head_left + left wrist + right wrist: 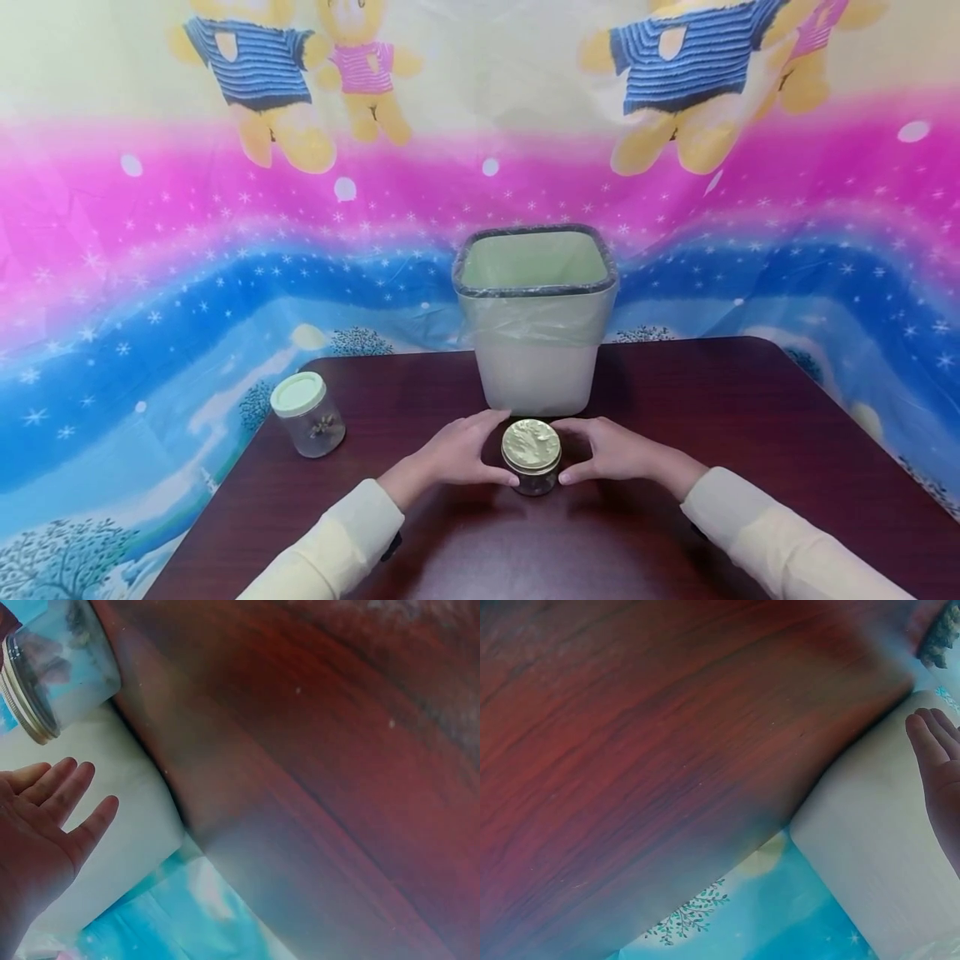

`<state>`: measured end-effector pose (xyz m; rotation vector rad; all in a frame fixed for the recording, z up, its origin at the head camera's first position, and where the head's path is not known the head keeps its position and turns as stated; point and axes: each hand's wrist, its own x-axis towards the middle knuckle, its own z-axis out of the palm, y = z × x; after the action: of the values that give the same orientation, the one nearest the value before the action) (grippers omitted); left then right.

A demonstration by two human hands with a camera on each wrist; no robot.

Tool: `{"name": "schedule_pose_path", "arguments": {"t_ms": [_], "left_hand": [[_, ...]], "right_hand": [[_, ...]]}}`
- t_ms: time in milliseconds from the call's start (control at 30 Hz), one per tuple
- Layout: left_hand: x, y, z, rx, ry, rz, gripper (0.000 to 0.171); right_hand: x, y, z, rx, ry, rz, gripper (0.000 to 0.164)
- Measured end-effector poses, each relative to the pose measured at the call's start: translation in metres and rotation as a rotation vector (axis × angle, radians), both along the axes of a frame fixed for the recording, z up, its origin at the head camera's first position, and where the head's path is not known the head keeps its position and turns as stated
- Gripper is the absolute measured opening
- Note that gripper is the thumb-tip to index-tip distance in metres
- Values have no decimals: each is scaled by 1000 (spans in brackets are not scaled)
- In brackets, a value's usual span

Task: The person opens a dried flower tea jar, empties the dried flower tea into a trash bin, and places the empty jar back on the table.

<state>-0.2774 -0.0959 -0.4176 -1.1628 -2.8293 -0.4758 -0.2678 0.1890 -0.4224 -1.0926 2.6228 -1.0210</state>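
Observation:
A small clear jar with a gold lid stands upright on the table, between my two hands. To its left is my left hand, thumb and fingers spread; the left wrist view shows a gap between those fingers and the glass jar. My right hand is on the other side, its thumb tip close to the jar; whether it touches cannot be told. Straight fingers show in the right wrist view. Some dark clumps lie inside the jar, which is cut off there.
Behind the jar stands a pale bin with a clear liner and a dark rim. Another clear jar with a pale green lid, dark bits inside, is near the left edge of the dark red table. A printed cloth hangs behind.

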Motion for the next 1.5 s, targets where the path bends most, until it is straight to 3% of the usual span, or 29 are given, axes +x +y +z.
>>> {"name": "schedule_pose_path", "arguments": {"t_ms": [367, 667, 967, 1500], "left_hand": [[-2, 4, -14, 12, -9, 33, 100], [-4, 8, -21, 72, -46, 40, 91], [-4, 15, -27, 168, -177, 32, 83], [-7, 19, -37, 260, -226, 9, 80]], "right_hand": [[1, -6, 3, 9, 51, -5, 74], [4, -12, 5, 21, 89, -32, 78], [6, -20, 5, 28, 95, -88, 84], [8, -33, 3, 21, 123, -141, 80]]}}
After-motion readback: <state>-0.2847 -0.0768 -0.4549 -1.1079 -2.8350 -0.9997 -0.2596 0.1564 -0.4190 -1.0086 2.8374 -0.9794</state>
